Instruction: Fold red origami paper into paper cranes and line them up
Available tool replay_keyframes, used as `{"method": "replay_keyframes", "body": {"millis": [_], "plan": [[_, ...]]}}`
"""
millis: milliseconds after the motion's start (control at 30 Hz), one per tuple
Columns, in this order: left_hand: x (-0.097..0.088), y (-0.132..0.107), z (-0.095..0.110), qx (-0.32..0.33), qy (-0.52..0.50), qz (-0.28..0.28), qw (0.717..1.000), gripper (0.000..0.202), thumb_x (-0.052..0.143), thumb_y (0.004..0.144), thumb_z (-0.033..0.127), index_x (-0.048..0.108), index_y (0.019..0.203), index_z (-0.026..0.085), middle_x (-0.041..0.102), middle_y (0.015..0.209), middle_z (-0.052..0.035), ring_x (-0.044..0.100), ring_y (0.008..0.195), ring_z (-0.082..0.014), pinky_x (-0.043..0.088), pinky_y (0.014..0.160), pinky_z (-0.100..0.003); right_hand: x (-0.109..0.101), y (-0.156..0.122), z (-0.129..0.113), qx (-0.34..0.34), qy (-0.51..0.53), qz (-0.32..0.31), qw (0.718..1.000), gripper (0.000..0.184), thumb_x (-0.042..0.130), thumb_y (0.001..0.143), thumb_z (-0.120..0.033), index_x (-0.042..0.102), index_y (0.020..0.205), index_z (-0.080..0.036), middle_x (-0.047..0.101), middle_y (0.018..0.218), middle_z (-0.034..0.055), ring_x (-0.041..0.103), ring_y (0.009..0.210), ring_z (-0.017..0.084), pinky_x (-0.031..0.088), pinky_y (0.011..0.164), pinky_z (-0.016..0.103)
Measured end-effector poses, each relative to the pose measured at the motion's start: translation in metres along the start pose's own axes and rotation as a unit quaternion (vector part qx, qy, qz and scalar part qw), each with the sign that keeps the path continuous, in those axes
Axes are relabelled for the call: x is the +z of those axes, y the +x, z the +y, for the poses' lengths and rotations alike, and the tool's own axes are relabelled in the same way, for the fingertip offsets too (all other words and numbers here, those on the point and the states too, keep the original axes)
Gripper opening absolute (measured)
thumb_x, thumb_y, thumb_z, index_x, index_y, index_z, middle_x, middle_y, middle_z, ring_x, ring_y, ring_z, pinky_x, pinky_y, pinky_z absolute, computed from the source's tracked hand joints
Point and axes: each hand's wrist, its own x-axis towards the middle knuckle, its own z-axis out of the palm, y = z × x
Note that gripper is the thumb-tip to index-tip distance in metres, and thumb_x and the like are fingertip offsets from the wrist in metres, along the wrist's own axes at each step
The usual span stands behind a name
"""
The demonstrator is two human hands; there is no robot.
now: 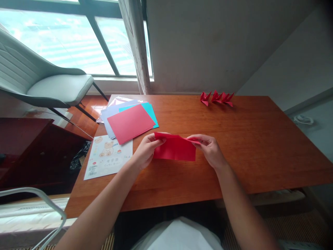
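Note:
A red sheet of paper (174,148), folded over, lies in front of me on the wooden table (260,146). My left hand (146,150) pinches its upper left corner, fingers closed on the paper. At the upper right corner my right hand (210,149) pinches the same sheet. Both hands hold the top layer a little above the tabletop.
A fanned stack of coloured sheets (130,121), red on top, lies at the left of the table, beside a white printed package (108,156). Three folded red paper figures (216,98) stand at the far edge. A grey chair (47,86) is by the window.

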Motion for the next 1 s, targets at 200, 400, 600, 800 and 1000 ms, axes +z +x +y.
{"method": "replay_keyframes", "body": {"millis": [200,400,600,800,1000], "plan": [[0.003,-0.006,0.007,0.010,0.099,-0.016,0.995,0.023,0.070,0.071,0.018,0.078,0.093,0.017,0.076,0.099,-0.0062,0.068,0.081,-0.0183,0.049,0.064,-0.022,-0.012,0.000,-0.014,0.002,0.015,-0.038,0.999,0.023,0.054,0.082,-0.018,0.076,0.083,-0.024,0.074,0.107,0.0036,0.065,0.108,0.023,0.050,0.092,0.034],[0.006,-0.009,0.008,0.042,0.187,-0.116,0.975,0.027,0.060,0.074,0.012,0.079,0.093,0.018,0.077,0.099,-0.0059,0.068,0.088,-0.0195,0.050,0.074,-0.024,-0.010,0.011,-0.029,0.093,-0.064,-0.200,0.973,0.030,0.064,0.088,-0.043,0.072,0.104,-0.020,0.074,0.102,0.0069,0.067,0.096,0.023,0.052,0.082,0.034],[0.006,-0.009,0.005,0.036,0.159,-0.111,0.980,0.033,0.065,0.076,0.018,0.073,0.108,0.018,0.075,0.093,-0.0048,0.066,0.074,-0.0163,0.050,0.063,-0.023,0.007,0.017,-0.022,0.081,-0.153,-0.291,0.941,0.033,0.073,0.080,-0.046,0.072,0.102,-0.020,0.072,0.095,0.0019,0.064,0.086,0.020,0.048,0.072,0.028],[0.007,-0.004,0.003,0.007,0.029,-0.011,0.999,0.042,0.071,0.082,0.039,0.065,0.119,0.020,0.073,0.088,-0.0028,0.065,0.069,-0.0136,0.050,0.061,-0.021,0.014,0.012,-0.011,0.110,-0.072,-0.157,0.979,0.032,0.073,0.079,-0.050,0.070,0.089,-0.020,0.068,0.081,0.0004,0.060,0.069,0.016,0.045,0.060,0.026],[0.016,-0.003,-0.001,-0.002,-0.013,-0.033,0.999,0.052,0.076,0.075,0.057,0.063,0.108,0.018,0.073,0.098,-0.0090,0.071,0.085,-0.0206,0.056,0.078,-0.031,0.025,0.015,0.001,0.079,0.081,0.041,0.993,0.033,0.077,0.076,-0.050,0.068,0.088,-0.021,0.069,0.080,0.0007,0.061,0.067,0.015,0.048,0.063,0.027]]}}
